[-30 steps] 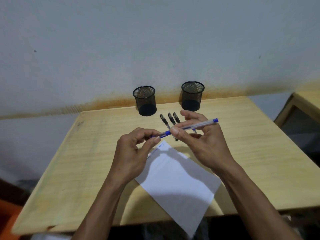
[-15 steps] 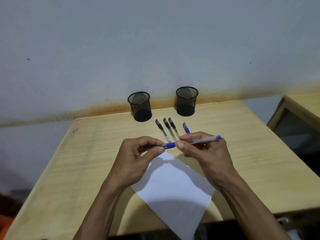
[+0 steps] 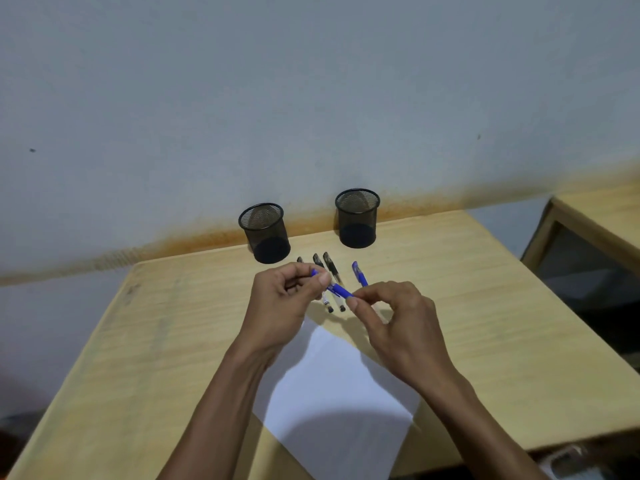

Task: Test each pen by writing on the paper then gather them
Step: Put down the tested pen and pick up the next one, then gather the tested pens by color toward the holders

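A pale wooden table [image 3: 485,306] stands against a grey wall, and a white sheet of paper [image 3: 332,393] lies on it at an angle, its near corner past the table's front edge. At the back stand 2 black wire-mesh pen cups, the left cup [image 3: 265,233] and the right cup [image 3: 357,218], both seemingly with nothing in them. Between the cups and the paper lie 3 black-capped pens [image 3: 332,271] side by side, with 1 blue-capped pen [image 3: 360,277] just to their right.

Above these, the left hand [image 3: 287,299] and the right hand [image 3: 398,320] share a blue pen [image 3: 337,290]. The left thumb and forefinger are pinched together on its far end, apparently the cap; the right fingertips are closed on the other end, the barrel hidden behind them.

The step in hand looks like capping or uncapping, though which cannot be told. The likely risks: a cap pulled or pushed off-axis could slip from so narrow a pinch and drop among the lying pens, scattering the row; an uncapped tip could mark the fingers. The overhanging paper could slide off if an arm brushes it.
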Demonstrator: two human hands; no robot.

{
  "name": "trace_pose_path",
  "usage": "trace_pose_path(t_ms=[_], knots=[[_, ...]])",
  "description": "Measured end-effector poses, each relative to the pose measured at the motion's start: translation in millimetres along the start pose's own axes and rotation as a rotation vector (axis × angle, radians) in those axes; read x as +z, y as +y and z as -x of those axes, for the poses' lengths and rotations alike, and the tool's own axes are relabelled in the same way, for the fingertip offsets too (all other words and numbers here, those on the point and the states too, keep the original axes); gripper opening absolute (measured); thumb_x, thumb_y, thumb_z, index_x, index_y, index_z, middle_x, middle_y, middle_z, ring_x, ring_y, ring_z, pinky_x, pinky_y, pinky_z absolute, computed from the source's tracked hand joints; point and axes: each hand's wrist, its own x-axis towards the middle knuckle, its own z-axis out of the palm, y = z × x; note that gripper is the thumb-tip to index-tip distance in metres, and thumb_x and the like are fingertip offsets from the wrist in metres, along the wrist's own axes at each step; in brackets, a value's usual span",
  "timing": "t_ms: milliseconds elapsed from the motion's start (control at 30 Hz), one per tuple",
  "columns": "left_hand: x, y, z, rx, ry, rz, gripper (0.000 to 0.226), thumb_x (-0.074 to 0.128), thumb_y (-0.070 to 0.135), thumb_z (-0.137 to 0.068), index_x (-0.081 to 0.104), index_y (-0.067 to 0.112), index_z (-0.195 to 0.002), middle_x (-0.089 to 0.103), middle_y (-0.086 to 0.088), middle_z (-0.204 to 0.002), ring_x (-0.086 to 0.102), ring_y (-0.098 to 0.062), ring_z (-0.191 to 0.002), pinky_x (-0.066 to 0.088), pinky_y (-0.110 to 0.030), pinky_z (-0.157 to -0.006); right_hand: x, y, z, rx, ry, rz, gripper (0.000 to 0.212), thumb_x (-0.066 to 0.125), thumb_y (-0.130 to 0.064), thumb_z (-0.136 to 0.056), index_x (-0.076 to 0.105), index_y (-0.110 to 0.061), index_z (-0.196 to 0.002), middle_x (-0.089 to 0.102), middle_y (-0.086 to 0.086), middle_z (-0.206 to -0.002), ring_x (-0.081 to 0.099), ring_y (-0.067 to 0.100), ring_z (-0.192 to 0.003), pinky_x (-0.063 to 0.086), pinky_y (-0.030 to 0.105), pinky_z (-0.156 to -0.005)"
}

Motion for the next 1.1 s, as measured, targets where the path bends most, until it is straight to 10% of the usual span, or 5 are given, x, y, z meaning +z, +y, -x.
trace_pose_path(t_ms=[67, 300, 833, 1100], knots=[[4.2, -2.8, -5.6, 0.009, -0.001, -0.023, 0.004, 0.074, 0.012, -0.085, 0.075, 0.013, -0.088, 0.076, -0.004, -0.081, 0.066, -0.015, -0.078, 0.056, -0.036, -0.083, 4.9, 6.0, -3.1, -0.015, -0.001, 0.021, 0.004, 0.072, -0.028, -0.092, 0.075, -0.025, -0.092, 0.069, -0.012, -0.098, 0.055, 0.015, -0.107, 0.038, 0.013, -0.081], [-0.5, -29.2, -15.9, 0.081, 0.181, -0.501, 0.038, 0.076, 0.036, -0.084, 0.069, 0.019, -0.117, 0.07, 0.008, -0.107, 0.062, -0.003, -0.098, 0.052, -0.027, -0.079, 9.7, 30.8, -43.6, 0.28, 0.123, 0.243, 0.011, 0.069, -0.029, -0.089, 0.07, -0.024, -0.079, 0.06, -0.001, -0.131, 0.043, 0.021, -0.131, 0.041, 0.041, -0.099], [-21.0, -57.4, -14.1, 0.056, 0.237, -0.713, 0.043, 0.067, 0.041, -0.089, 0.067, 0.011, -0.121, 0.068, -0.004, -0.12, 0.061, -0.018, -0.108, 0.047, -0.032, -0.088, 18.5, 36.6, -63.9, 0.401, 0.072, 0.511, 0.028, 0.06, -0.041, -0.091, 0.073, -0.021, -0.104, 0.059, 0.0, -0.127, 0.044, 0.024, -0.127, 0.039, 0.043, -0.101], [22.0, -37.6, -73.7, -0.247, 0.068, -1.164, 0.056, 0.051, 0.07, -0.082, 0.054, 0.016, -0.071, 0.065, -0.005, -0.083, 0.06, -0.028, -0.08, 0.051, -0.042, -0.079, -4.2, 17.3, -98.1, 0.378, -0.469, 0.67, 0.039, 0.074, -0.053, -0.076, 0.05, -0.022, -0.08, 0.06, -0.002, -0.083, 0.057, 0.02, -0.076, 0.045, 0.035, -0.072]])
